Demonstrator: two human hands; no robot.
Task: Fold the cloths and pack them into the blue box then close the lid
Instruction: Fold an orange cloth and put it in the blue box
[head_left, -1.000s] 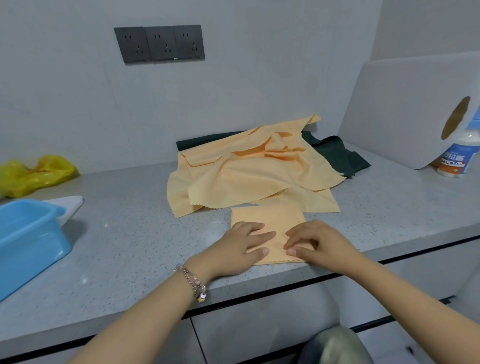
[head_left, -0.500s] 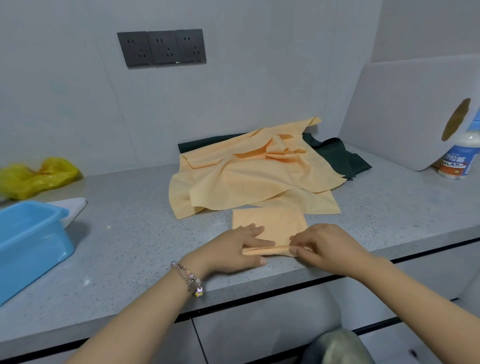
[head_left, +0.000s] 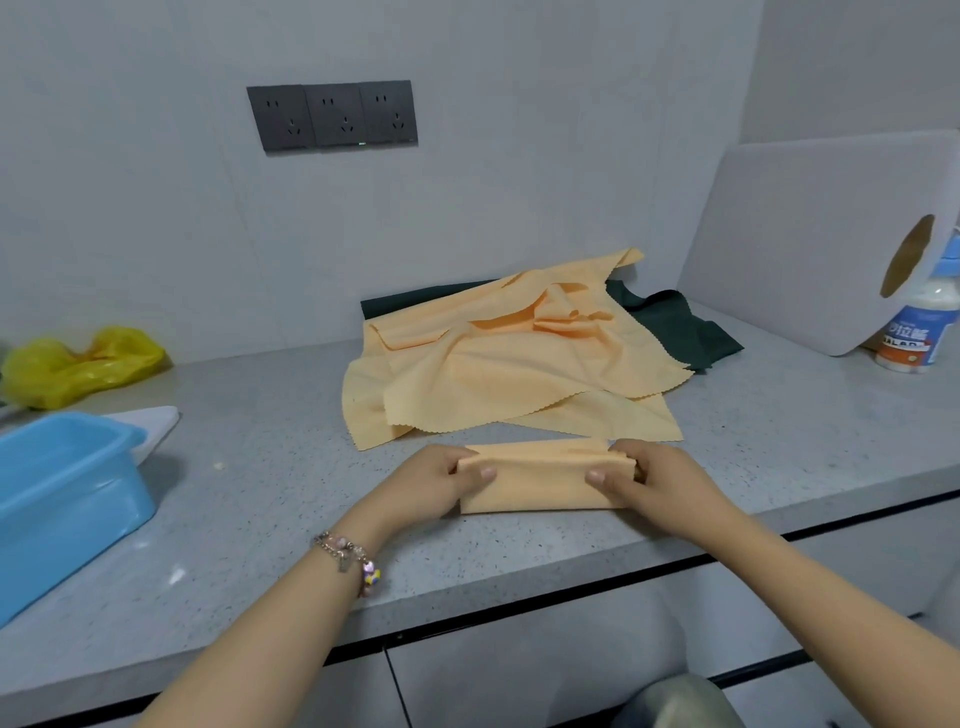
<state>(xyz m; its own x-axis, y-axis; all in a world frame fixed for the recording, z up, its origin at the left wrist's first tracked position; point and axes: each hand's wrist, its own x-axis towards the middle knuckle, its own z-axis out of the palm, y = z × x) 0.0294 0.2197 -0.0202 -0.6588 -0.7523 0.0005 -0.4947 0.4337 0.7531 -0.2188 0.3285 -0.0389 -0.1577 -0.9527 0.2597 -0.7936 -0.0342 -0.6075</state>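
Head view: left hand (head_left: 435, 483) and right hand (head_left: 655, 480) both with a grip clamped on the ends of the folded orange cloth (head_left: 540, 480), frame center, on the bench (head_left: 270, 499). Blue box (head_left: 62, 499) far left, lid off.

Left hand (head_left: 436, 483): palm down, fingers curled round the left end of the folded orange cloth (head_left: 540, 480), thumb lying on its top face.
Right hand (head_left: 654, 483): mirrors it at the right end, thumb on top, fingers tucked behind the fold.
Left wrist: wears a beaded bracelet (head_left: 349, 558).
Forearms: both bare, reaching in from the lower edge and converging toward the cloth.
Gap: hands apart, one at each end.
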